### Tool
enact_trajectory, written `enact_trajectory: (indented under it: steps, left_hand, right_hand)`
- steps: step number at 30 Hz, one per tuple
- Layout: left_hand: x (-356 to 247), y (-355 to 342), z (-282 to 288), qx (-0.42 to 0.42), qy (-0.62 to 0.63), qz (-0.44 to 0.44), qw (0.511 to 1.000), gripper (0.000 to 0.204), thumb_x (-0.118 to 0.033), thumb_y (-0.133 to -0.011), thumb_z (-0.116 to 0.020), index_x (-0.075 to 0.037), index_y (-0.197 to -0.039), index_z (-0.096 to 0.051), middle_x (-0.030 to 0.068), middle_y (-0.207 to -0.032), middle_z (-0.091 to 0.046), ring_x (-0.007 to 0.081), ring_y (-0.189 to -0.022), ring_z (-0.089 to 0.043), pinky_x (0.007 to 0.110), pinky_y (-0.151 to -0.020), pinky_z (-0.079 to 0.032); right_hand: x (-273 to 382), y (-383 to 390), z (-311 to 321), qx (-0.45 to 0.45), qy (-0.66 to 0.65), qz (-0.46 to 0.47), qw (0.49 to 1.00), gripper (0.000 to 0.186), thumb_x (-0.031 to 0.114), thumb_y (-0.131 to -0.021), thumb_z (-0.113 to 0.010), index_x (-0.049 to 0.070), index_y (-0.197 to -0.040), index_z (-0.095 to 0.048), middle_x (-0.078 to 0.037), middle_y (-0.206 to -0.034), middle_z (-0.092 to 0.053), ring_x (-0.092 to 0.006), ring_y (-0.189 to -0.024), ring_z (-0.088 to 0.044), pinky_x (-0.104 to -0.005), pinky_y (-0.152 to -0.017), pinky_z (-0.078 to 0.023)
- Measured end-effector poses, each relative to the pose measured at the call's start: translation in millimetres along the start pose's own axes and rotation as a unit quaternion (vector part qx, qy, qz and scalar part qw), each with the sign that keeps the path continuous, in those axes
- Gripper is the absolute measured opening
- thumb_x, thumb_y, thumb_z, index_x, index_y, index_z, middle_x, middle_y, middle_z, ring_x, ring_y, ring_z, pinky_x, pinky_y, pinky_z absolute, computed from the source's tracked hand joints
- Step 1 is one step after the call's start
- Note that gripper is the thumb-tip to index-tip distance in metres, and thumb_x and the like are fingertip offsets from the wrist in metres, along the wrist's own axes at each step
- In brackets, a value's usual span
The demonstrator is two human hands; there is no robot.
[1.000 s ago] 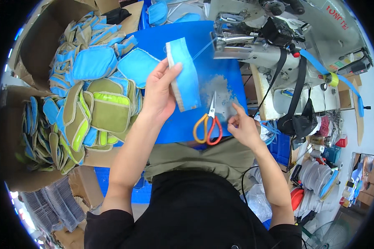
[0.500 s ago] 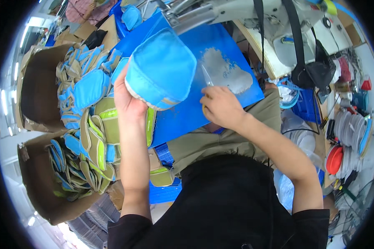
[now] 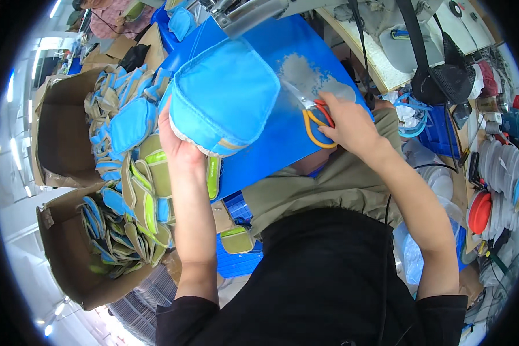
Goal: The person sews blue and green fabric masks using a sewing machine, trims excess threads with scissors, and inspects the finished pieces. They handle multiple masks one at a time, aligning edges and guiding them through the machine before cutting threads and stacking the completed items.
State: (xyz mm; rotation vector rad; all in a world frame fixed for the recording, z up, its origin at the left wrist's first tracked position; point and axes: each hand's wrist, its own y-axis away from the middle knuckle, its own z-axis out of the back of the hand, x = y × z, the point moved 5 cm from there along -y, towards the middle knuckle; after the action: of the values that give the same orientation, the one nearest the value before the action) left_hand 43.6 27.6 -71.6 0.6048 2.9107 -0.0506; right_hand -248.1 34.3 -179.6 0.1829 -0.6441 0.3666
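Wearing a black top [image 3: 305, 282] & olive trousers [image 3: 323, 193], the person has both bare hands up over the blue worktop [image 3: 259, 173]. Just left of the lap, low down, a small green pc [image 3: 236, 240] w/ a lime band lies on blue plastic.

The left hand [image 3: 181, 141] grips the blue pouch [image 3: 222, 95] at its near left side, palm under the pale edge, most fingers hidden behind the cloth. The pouch is held up over the left part of the worktop, rounded-square face showing, a small tan strip on its near side. The right hand [image 3: 352, 124] has its fingers closed on the scissors [image 3: 309, 107] at the handles, one red, one yellow; blades point far left, toward the pouch but apart from it, tips by a grey patch [image 3: 297, 66] on the worktop.

Left of the worktop: loose pile of pcs, incl. a blue panel [image 3: 131, 124], btwn the left forearm & two open cardboard boxes. Near box [image 3: 63, 254] holds green/blue pcs on edge; far box [image 3: 46, 124] stands just beyond.

Right side: red disc [image 3: 480, 212] beside stacked white discs, then a black mesh bag [image 3: 452, 81] farther off. Metal machine arm [image 3: 254, 14] juts over the worktop's far edge. Far left, a person in pink [image 3: 106, 20], prob. holding something greenish, too small to be sure.
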Motion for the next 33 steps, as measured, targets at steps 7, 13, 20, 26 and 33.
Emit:
enact_trajectory:
  steps: [7,13,20,26,33]
  left_hand:
    - [-3,-1,13,-0.054,-0.046,-0.017,0.997,0.037,-0.017,-0.104,-0.052,0.006,-0.130,-0.064,0.0253,-0.133,-0.068,0.0405,-0.125,-0.065,0.059,-0.112,-0.048]
    - [14,-6,8,-0.120,-0.056,-0.039,0.990,0.035,-0.014,-0.101,-0.057,0.005,-0.128,-0.065,0.0231,-0.129,-0.070,0.0380,-0.123,-0.067,0.057,-0.110,-0.051]
    - [20,-8,-2,-0.171,-0.162,-0.083,0.968,0.032,-0.017,-0.105,-0.057,0.003,-0.129,-0.064,0.0190,-0.123,-0.073,0.0313,-0.115,-0.070,0.049,-0.105,-0.055]
    - [54,20,1,-0.242,-0.552,-0.250,0.758,0.046,-0.005,-0.098,-0.071,0.004,-0.141,-0.055,0.0093,-0.110,-0.074,0.0122,-0.091,-0.070,0.026,-0.080,-0.056]
    - [97,59,49,-0.220,-0.802,-0.093,0.548,0.056,-0.007,-0.097,-0.073,-0.003,-0.149,-0.054,0.0043,-0.101,-0.072,0.0078,-0.085,-0.066,0.024,-0.069,-0.055]
  right_hand:
    - [-19,21,3,0.148,-0.413,-0.143,0.887,0.066,0.003,-0.085,-0.069,-0.008,-0.147,-0.049,-0.007,-0.084,-0.069,-0.0175,-0.073,-0.068,-0.0348,-0.070,-0.055]
    - [77,7,65,-0.048,-0.307,0.067,0.948,0.066,0.037,-0.082,-0.088,0.008,-0.135,-0.062,-0.003,-0.081,-0.061,-0.0138,-0.069,-0.056,-0.0308,-0.065,-0.047]
    - [99,-36,76,0.027,-0.321,0.022,0.946,0.062,0.031,-0.081,-0.092,0.006,-0.130,-0.064,0.002,-0.078,-0.056,-0.0100,-0.069,-0.051,-0.0279,-0.064,-0.044]
    - [53,-12,52,-0.045,-0.167,0.006,0.985,0.057,0.033,-0.084,-0.088,0.006,-0.127,-0.063,-0.009,-0.074,-0.063,-0.0242,-0.068,-0.062,-0.0377,-0.065,-0.050]
    - [-4,-4,13,-0.032,-0.051,-0.047,0.997,0.047,0.017,-0.086,-0.082,0.002,-0.123,-0.059,-0.018,-0.093,-0.072,-0.0365,-0.082,-0.072,-0.0429,-0.077,-0.057]
